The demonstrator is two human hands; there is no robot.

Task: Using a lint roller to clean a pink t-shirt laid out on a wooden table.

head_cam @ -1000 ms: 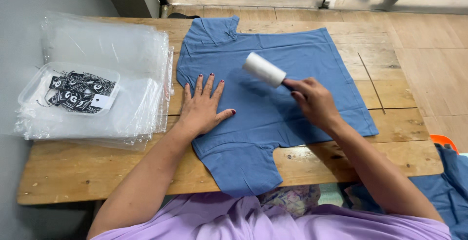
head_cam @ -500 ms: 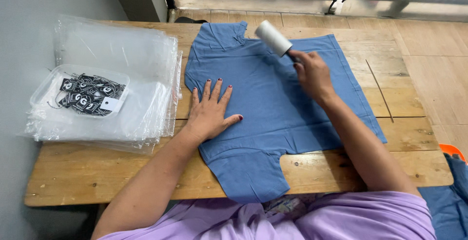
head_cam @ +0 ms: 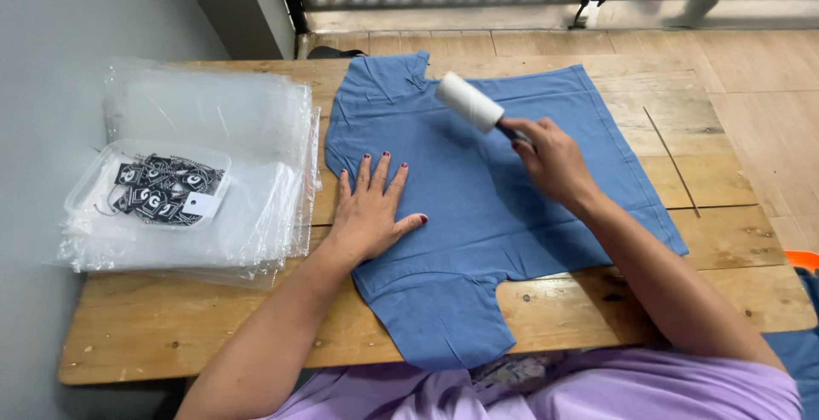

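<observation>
Far left of frame: a thick stack of clear plastic garment bags (head_cam: 196, 181) lies on the rough wooden plank tabletop (head_cam: 213, 335). On top of the stack sits a shallow clear plastic tray (head_cam: 94, 183) holding small black-and-white hang tags (head_cam: 162, 194), one white tag uppermost.

Centre-left: the left hand (head_cam: 371, 211) lies palm down, fingers spread wide, flat on the blue short-sleeved cotton T-shirt (head_cam: 512, 215). It holds nothing; it presses the fabric against the tabletop near the shirt's left edge. This placement matches the two earlier pictures, so the pinning hand has stayed put.

Centre: the T-shirt is spread flat across the tabletop, one sleeve at upper centre of frame, the other hanging over the near edge at lower centre. Fabric looks mostly smooth, with slight creases near the upper sleeve.

Centre-right: the right hand (head_cam: 550, 160) is closed around the dark handle of a white cylindrical lint roller (head_cam: 469, 102). The roller head rests on the shirt in the upper centre of the frame, angled up and to the left.

Change noted: one second ago the roller sat near mid-shirt; half a second ago it was at the far hem; now it is back on the cloth, closer to the upper sleeve. Judgement: back-and-forth strokes, with coverage moving leftward across the upper half of the shirt. The lower half near the left hand appears not yet rolled in these pictures.

Far right: an orange object (head_cam: 802, 260) shows at the frame edge, kind unclear.
</observation>
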